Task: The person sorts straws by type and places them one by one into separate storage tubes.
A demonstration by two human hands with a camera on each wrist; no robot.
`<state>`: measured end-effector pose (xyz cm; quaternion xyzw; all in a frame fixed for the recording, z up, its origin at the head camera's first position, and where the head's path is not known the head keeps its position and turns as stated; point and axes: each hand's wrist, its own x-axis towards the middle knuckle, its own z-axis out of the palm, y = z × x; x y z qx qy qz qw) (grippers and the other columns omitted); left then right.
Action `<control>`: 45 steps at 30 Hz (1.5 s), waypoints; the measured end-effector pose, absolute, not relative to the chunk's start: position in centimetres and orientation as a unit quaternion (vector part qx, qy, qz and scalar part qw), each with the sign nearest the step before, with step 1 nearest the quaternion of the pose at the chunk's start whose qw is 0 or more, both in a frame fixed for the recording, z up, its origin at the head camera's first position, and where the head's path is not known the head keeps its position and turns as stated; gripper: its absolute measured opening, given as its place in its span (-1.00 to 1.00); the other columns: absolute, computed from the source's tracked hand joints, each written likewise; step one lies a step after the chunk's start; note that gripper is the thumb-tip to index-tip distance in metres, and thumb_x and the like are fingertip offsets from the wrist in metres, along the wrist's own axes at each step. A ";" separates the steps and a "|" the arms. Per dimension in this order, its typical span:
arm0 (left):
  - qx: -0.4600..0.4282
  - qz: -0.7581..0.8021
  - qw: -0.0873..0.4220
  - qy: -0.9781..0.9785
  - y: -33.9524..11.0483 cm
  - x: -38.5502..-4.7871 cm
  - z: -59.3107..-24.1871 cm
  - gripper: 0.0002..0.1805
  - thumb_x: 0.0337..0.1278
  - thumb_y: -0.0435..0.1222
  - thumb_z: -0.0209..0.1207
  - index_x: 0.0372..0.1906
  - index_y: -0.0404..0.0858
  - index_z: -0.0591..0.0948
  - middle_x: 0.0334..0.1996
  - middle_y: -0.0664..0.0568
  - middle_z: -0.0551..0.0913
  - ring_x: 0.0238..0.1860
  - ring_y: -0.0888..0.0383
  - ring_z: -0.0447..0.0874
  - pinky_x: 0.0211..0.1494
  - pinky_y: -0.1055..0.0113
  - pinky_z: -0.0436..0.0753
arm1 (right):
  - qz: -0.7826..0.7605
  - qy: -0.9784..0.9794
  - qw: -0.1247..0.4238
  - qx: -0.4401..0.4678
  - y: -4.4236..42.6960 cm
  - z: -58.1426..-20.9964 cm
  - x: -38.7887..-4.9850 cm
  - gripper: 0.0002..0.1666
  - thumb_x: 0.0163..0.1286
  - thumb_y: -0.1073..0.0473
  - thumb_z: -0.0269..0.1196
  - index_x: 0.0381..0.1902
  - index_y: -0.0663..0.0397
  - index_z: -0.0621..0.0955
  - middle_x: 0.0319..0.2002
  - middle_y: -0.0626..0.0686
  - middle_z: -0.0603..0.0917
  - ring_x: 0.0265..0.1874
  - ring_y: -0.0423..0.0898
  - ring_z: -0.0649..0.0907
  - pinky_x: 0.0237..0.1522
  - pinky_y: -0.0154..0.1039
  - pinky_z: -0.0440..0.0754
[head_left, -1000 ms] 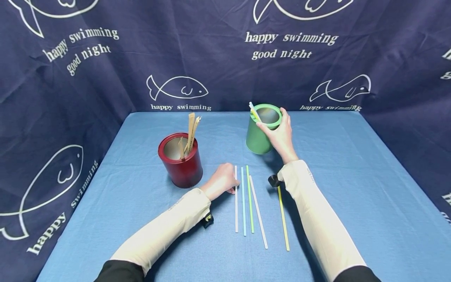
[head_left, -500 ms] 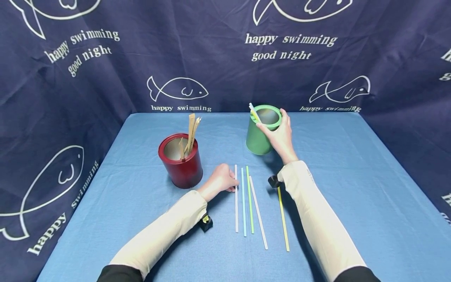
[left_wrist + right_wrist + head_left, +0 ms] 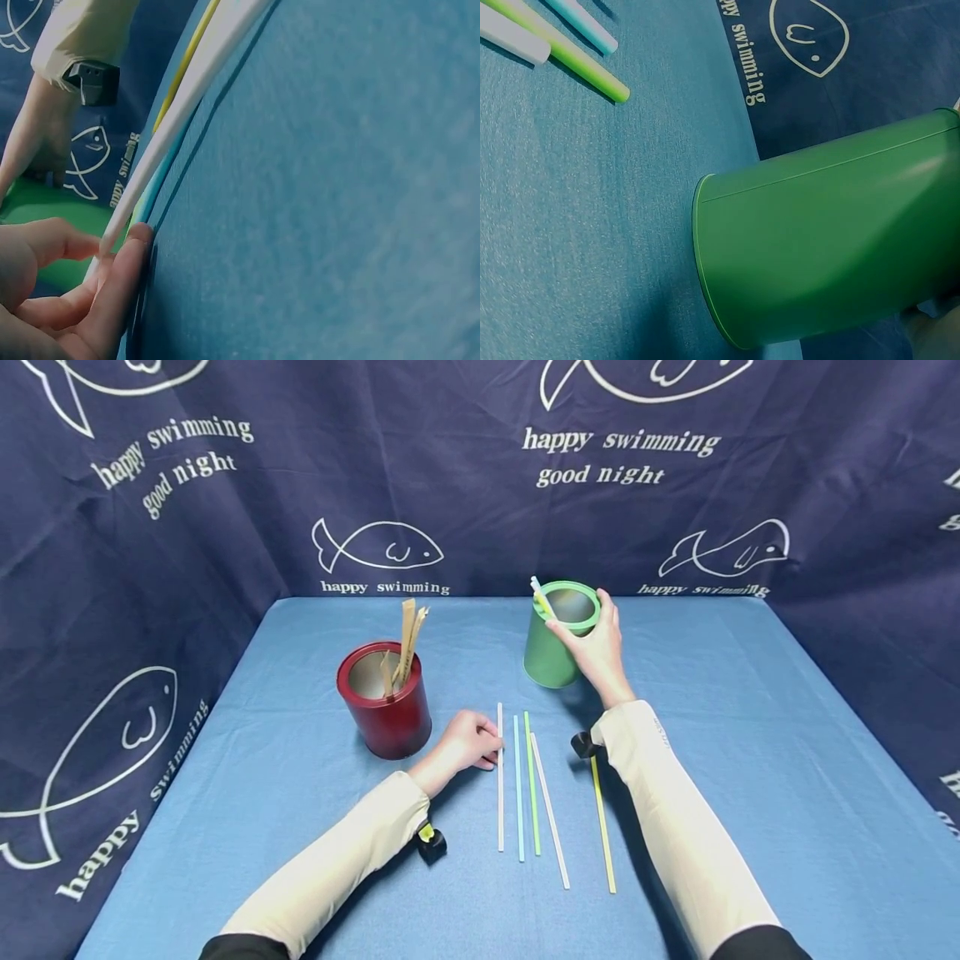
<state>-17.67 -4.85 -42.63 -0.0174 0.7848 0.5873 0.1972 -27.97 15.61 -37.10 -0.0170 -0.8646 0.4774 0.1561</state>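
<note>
Between the thumb and fingers of my left hand [image 3: 461, 745] is a white straw [image 3: 501, 814], pinched near its far end. In the left wrist view the straw [image 3: 180, 112] slants just over the cloth and casts a thin shadow. My right hand [image 3: 600, 656] grips the rim of a green can [image 3: 546, 656] from the right side. A few straws [image 3: 539, 594] lean out over the can's left rim. Beside the pinched straw lie a blue straw [image 3: 519, 802], a green straw [image 3: 533, 797], another white straw [image 3: 552, 827] and, farther right, a yellow straw [image 3: 603, 827].
A red can [image 3: 392, 722] with several thin wooden-looking sticks [image 3: 408, 639] stands left of the left hand. Blue cloth [image 3: 750, 760] covers the table. A navy curtain with fish prints [image 3: 480, 485] rises behind and at both sides.
My left hand has turned and drawn slightly left, and the white straw in its pinch has shifted a little away and left. The right hand has stayed on the green can.
</note>
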 end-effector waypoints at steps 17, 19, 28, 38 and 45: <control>-0.065 0.698 0.185 0.689 -4.9 -16.5 -42.0 -0.88 0.34 -0.44 0.03 -0.11 -0.41 0.41 -0.18 -0.40 0.70 -0.35 0.00 0.81 -0.38 0.35 0.74 | 0.473 -0.866 0.162 -0.008 15.8 -37.2 -28.1 0.16 0.09 -0.12 0.43 0.50 0.05 0.09 0.41 0.21 0.25 0.32 0.14 0.38 0.39 0.01 0.31; -0.063 0.705 0.178 0.684 -4.8 -16.4 -41.7 -0.84 0.34 -0.44 0.03 -0.06 -0.43 0.40 -0.16 -0.40 0.70 -0.33 -0.01 0.81 -0.35 0.33 0.75 | 0.473 -0.866 0.161 -0.009 15.8 -37.2 -28.1 0.16 0.09 -0.12 0.43 0.50 0.04 0.08 0.41 0.20 0.25 0.32 0.14 0.38 0.39 0.01 0.31; -0.017 0.712 0.139 0.688 -4.2 -16.1 -40.1 -0.68 0.36 -0.42 0.02 0.10 -0.56 0.45 -0.09 -0.39 0.68 -0.19 -0.01 0.79 -0.12 0.23 0.75 | 0.462 -0.872 0.159 -0.010 15.8 -37.1 -28.1 0.15 0.10 -0.14 0.42 0.50 0.04 0.09 0.41 0.21 0.25 0.32 0.14 0.38 0.38 0.03 0.32; 0.051 0.726 0.050 0.685 -3.4 -16.4 -38.3 -0.69 0.38 -0.46 -0.01 0.13 -0.53 0.45 -0.03 -0.41 0.65 0.01 -0.20 0.69 0.08 0.14 0.68 | 0.466 -0.870 0.159 -0.012 15.7 -37.2 -28.1 0.15 0.10 -0.13 0.42 0.50 0.04 0.09 0.41 0.19 0.25 0.32 0.14 0.37 0.38 0.02 0.31; 0.106 0.723 -0.033 0.682 -3.0 -16.9 -36.5 -0.72 0.38 -0.46 -0.01 0.08 -0.53 0.48 -0.03 -0.39 0.66 0.01 -0.19 0.69 0.09 0.19 0.68 | 0.470 -0.868 0.158 -0.014 15.7 -37.3 -28.1 0.15 0.09 -0.14 0.43 0.50 0.04 0.09 0.42 0.19 0.25 0.35 0.12 0.35 0.40 -0.02 0.29</control>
